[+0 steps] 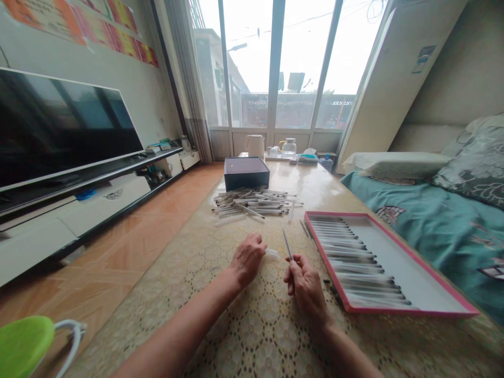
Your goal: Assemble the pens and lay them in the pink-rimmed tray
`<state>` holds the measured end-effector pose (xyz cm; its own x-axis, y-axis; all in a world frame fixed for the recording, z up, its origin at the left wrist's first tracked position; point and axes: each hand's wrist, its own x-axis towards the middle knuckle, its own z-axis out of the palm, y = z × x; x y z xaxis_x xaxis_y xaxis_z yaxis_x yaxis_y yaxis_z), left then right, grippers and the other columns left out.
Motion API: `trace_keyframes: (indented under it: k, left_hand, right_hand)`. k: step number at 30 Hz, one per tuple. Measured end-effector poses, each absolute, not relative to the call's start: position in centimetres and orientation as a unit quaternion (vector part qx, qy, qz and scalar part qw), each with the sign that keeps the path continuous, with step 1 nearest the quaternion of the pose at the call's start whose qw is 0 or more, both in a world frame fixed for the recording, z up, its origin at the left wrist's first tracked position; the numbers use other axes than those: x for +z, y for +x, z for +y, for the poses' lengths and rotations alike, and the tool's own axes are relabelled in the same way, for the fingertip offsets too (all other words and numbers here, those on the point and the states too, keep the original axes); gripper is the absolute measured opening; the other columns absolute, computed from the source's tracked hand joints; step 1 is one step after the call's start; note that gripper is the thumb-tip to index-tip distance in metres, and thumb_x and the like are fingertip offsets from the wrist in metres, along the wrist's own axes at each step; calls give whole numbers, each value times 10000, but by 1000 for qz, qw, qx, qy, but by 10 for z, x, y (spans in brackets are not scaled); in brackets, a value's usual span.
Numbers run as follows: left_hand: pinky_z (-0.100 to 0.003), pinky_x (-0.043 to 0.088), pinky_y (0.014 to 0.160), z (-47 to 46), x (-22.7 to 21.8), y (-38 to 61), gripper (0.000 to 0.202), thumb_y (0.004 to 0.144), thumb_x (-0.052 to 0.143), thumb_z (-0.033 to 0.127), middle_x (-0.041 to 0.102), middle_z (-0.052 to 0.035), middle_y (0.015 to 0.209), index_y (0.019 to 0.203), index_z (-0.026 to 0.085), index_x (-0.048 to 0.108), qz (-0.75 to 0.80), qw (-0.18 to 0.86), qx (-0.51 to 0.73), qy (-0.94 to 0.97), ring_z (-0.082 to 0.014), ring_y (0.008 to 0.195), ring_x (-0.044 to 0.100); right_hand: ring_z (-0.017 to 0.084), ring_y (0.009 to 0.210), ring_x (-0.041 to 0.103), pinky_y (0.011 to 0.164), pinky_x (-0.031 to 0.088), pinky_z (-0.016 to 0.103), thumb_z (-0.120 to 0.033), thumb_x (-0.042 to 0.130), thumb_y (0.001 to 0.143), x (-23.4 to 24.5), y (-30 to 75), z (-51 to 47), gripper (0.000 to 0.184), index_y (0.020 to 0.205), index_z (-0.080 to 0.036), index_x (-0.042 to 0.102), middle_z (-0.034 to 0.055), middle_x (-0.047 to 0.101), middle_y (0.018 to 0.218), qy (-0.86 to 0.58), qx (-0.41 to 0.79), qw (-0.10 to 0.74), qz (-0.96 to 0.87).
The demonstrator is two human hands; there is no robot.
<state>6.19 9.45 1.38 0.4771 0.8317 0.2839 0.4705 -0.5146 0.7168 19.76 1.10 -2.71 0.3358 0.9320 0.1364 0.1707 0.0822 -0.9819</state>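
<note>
My left hand (248,257) is closed above the patterned tablecloth, its fingers curled round a translucent plastic tube (272,253) whose end sticks out to the right. Between the thumb and fingers of my right hand (303,283) is a thin dark pen refill (286,242), pointing up and away. Beyond both hands lies a loose pile of pens (255,202) with clear barrels and dark ends. To the right, a shallow pink-rimmed box lid (433,273) holds a column of similar pens (354,252) laid side by side.
A dark box (247,176) stands behind the pile. Small black pieces (326,281) lie beside the lid's left edge. At the table's far end are a glass jug (289,147) and a pale kettle (255,146). A green stool (25,344) is at lower left.
</note>
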Motion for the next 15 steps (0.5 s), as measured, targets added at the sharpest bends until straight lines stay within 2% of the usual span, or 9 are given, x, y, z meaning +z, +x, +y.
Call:
trace_keyframes:
  k: [3,6,8,10,13,15]
  left_hand:
    - [-344,379,843,94,10,58,117,700,578,73,563,-35,798,677,187,595,412,323,360,772,-198,859,517]
    - [-320,435,732,89,8,49,41,742,594,195,561,-18,733,780,183,584,442,376,408,705,-165,712,542]
    - [-288,460,618,80,7,40,144,768,581,284,561,-11,676,849,165,565,458,423,431,653,-147,619,556]
    - [-266,476,563,69,7,30,237,784,565,343,589,-23,675,915,146,553,466,470,443,605,-138,589,584]
    - [-255,510,626,50,7,16,256,714,670,323,636,-44,704,860,132,582,470,593,460,464,-126,618,623]
    - [-234,514,652,41,7,10,234,669,723,271,658,-43,722,802,135,587,457,661,470,366,-121,646,636]
  right_hand:
    - [90,356,434,374,355,198,-391,381,861,-25,197,8,293,948,-145,515,-38,534,558,-600,318,552,-483]
    - [112,448,468,441,361,206,-317,374,864,-17,195,2,225,840,-168,540,-30,514,565,-618,264,516,-531]
    - [125,506,479,488,352,213,-296,375,871,-10,192,-2,219,802,-179,548,-28,496,562,-624,218,483,-574]
    - [129,534,488,514,345,219,-312,368,889,-5,189,-6,238,844,-183,563,-19,517,586,-616,194,455,-613]
    - [130,564,515,552,354,224,-325,373,900,-1,185,-10,249,915,-186,578,-1,573,644,-584,180,428,-666]
    - [127,560,515,557,349,227,-309,404,886,0,182,-13,217,874,-192,587,-1,574,642,-575,163,403,-693]
